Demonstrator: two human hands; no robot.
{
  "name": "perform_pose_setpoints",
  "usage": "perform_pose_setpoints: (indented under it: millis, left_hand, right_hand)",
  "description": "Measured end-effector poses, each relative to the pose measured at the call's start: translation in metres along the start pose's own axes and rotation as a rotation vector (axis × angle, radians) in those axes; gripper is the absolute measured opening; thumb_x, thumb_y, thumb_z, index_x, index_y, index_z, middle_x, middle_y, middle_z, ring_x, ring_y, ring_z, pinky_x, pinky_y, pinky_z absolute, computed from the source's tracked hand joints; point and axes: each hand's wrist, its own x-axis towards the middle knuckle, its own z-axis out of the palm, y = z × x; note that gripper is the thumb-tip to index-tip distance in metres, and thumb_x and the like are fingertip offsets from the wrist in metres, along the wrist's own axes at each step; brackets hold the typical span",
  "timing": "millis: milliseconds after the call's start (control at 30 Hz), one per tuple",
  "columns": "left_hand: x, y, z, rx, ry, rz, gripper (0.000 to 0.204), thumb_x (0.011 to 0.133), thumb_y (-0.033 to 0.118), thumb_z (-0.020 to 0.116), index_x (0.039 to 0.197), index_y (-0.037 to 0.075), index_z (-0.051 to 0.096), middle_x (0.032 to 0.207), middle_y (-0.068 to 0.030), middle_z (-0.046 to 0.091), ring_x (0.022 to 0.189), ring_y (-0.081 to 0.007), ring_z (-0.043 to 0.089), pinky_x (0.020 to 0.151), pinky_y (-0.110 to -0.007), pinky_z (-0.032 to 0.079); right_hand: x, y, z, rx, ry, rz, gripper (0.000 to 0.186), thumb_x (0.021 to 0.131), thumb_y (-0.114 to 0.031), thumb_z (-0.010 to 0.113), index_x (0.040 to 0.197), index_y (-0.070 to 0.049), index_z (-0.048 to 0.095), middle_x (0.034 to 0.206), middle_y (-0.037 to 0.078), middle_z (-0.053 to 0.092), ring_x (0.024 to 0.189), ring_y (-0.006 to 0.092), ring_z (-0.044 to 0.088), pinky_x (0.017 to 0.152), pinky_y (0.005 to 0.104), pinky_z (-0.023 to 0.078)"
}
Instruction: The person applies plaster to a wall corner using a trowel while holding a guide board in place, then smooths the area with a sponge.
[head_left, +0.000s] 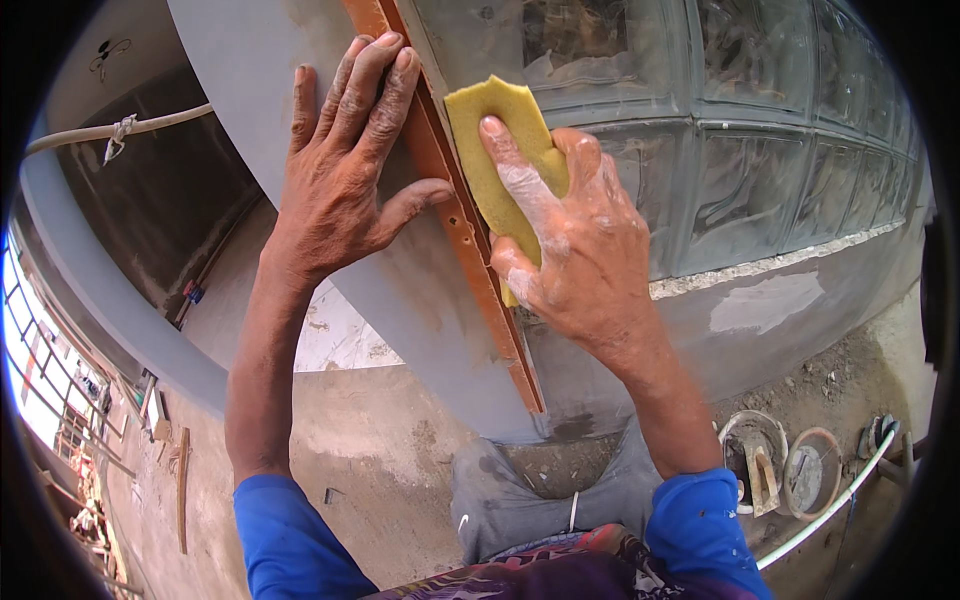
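Note:
My right hand [585, 235] grips a flat yellow sponge [490, 140], its forefinger stretched along the face. The sponge lies against the wall surface between a reddish-brown metal strip [470, 240] and the glass blocks [750, 180]. White residue coats several of my right fingers. My left hand [355, 160] lies open, fingers stretched upward, on the strip and the grey wall [400, 300] left of it. Its thumb points right across the strip. The long strip, with small holes in it, runs down along the wall's corner.
Two buckets, one with a wooden-handled tool [764, 483] in it and another round bucket [812, 474], stand at the lower right beside a white hose [835, 502]. A doorway [150, 190] opens at the left, with a pale pipe [150, 125] across it. A wooden strip [183, 490] lies on the floor.

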Motion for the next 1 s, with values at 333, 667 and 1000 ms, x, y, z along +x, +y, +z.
perform_pose_setpoints:
  millis: [333, 667, 1000]
  left_hand:
    - [0.0, -0.001, 0.001, 0.015, 0.065, 0.024, 0.102, 0.067, 0.071, 0.054, 0.147, 0.018, 0.016, 0.153, -0.0055, 0.014, 0.141, -0.0201, 0.01, 0.116, -0.04, -0.002]
    - [-0.001, -0.004, 0.008, 0.014, 0.107, 0.067, 0.099, 0.07, 0.069, 0.054, 0.147, 0.018, 0.018, 0.153, -0.0055, 0.016, 0.141, -0.0193, 0.012, 0.116, -0.04, -0.001]
    - [-0.002, -0.004, 0.007, 0.001, 0.119, 0.072, 0.099, 0.069, 0.07, 0.054, 0.146, 0.017, 0.02, 0.152, -0.0047, 0.018, 0.14, -0.0191, 0.015, 0.116, -0.04, 0.0]
  right_hand:
    - [-0.126, 0.002, -0.009, 0.066, -0.285, 0.238, 0.078, 0.055, -0.015, 0.07, 0.131, -0.02, 0.051, 0.108, 0.017, 0.045, 0.095, 0.0326, 0.053, 0.075, 0.0403, 0.05]
    - [-0.069, 0.003, -0.01, 0.125, -0.121, 0.176, 0.077, 0.057, -0.015, 0.07, 0.131, -0.021, 0.051, 0.109, 0.018, 0.044, 0.091, 0.0337, 0.055, 0.073, 0.0404, 0.051]
    - [-0.107, -0.006, -0.03, 0.094, -0.606, 0.302, 0.066, 0.066, -0.023, 0.069, 0.13, -0.015, 0.05, 0.109, 0.019, 0.044, 0.092, 0.0337, 0.056, 0.066, 0.0412, 0.051]
